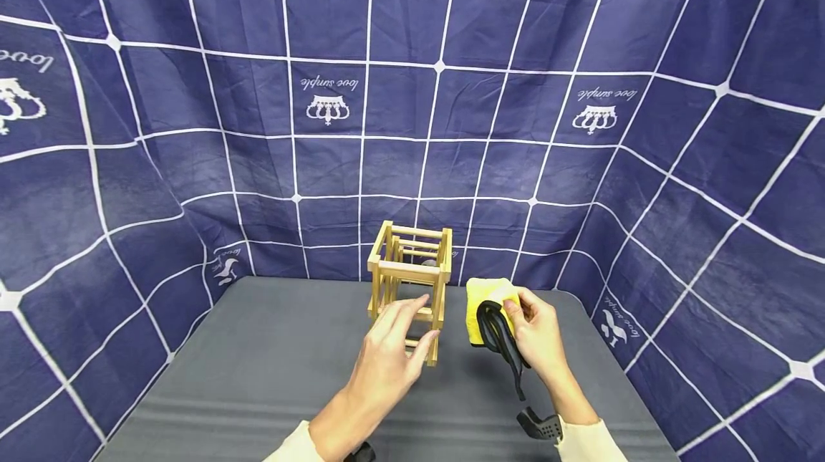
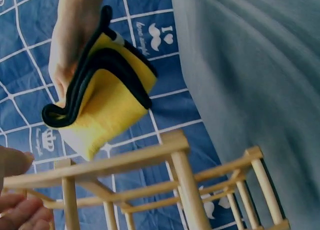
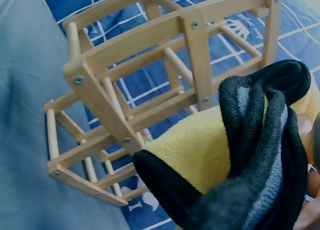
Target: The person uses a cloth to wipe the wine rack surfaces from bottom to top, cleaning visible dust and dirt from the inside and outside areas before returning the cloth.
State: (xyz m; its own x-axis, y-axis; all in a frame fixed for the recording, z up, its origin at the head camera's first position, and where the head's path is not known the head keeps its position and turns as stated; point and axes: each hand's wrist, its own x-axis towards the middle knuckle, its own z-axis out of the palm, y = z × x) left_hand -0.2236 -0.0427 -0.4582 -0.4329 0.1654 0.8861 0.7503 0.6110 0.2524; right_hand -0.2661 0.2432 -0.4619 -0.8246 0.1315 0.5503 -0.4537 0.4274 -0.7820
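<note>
Lower centre: left hand (image 1: 389,351), fingers parted, beside a wooden rack (image 1: 409,271). Lower right: right hand (image 1: 540,329) pinches a yellow cloth (image 1: 482,296), already folded and lifted, still off the rack.

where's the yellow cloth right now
In the head view, the cloth is right of centre, pinched in the right hand, just to the right of the wooden rack.
</note>
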